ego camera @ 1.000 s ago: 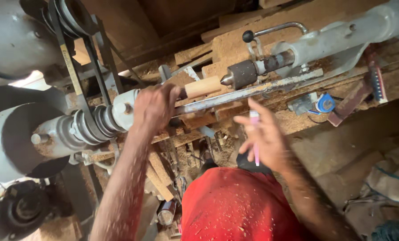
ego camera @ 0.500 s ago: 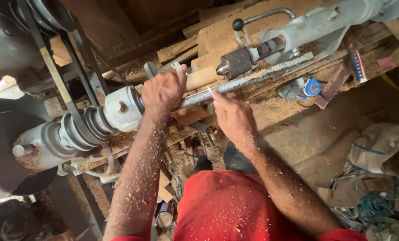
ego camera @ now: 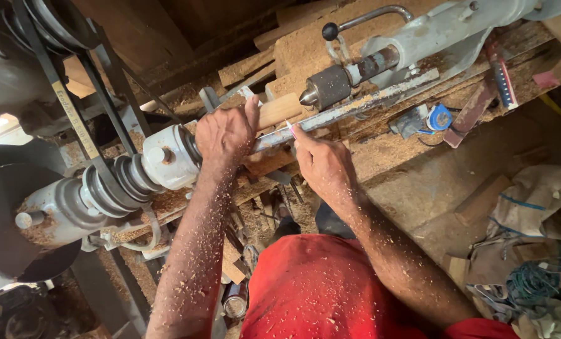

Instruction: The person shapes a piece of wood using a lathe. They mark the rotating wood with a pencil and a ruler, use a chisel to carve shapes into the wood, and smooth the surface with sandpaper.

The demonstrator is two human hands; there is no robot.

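Observation:
A pale round wooden workpiece sits on a wood lathe between the white headstock chuck and the dark tailstock centre. My left hand is wrapped over the workpiece's left end, right beside the chuck. My right hand holds a thin pink pencil with its tip against the wood, resting by the long metal tool rest. Both forearms are dusted with wood shavings.
Belt pulleys and a black drive belt run at the left. Sawdust and wood offcuts cover the lathe bed. A blue tape measure and a red-handled tool lie at the right. Cloth and rope are heaped lower right.
My right hand has come in from the side and brought the pink pencil up to the workpiece. My left hand stays on the wood near the chuck.

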